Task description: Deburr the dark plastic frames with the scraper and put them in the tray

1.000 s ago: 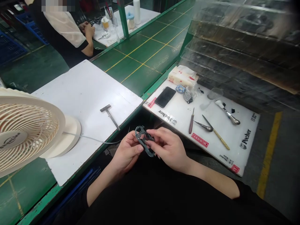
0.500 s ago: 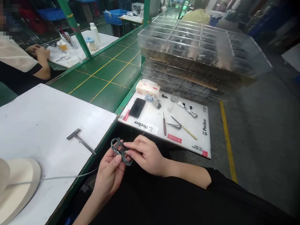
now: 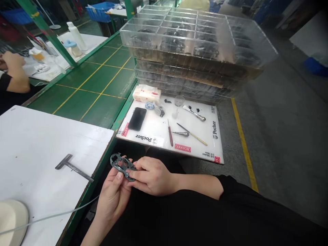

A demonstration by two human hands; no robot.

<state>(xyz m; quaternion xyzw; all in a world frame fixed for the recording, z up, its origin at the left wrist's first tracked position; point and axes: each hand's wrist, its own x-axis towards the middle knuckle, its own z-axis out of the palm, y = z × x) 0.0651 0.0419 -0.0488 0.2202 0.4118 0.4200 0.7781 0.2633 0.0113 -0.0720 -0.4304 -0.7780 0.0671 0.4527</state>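
Above my lap I hold a small dark grey openwork part (image 3: 120, 163), shaped like a model car body shell, with cut-outs through it. My left hand (image 3: 115, 189) grips it from below, its thumb along the near side. My right hand (image 3: 151, 176) pinches the right end of the part, fingers closed. Whether a smaller piece sits between the right fingertips is hidden. On the white printed board (image 3: 164, 136) beyond my hands lie a red-handled pointed tool (image 3: 170, 135), a metal-handled tool (image 3: 182, 133) and a thin yellow-handled file (image 3: 194, 136).
Stacked clear divided trays (image 3: 179, 37) rise behind the board. A phone (image 3: 137, 118), tissue pack (image 3: 146, 94), and another metal-handled tool (image 3: 196, 114) lie there. Left is a white worktop (image 3: 51, 136) with a T-shaped metal tool (image 3: 73, 167) and cable (image 3: 64, 212). A co-worker's hand (image 3: 14, 61) shows far left.
The view has swung right, shifting the scene left. My right fingers have changed their grip and now cover more of the part's right end. The left hand keeps its hold.
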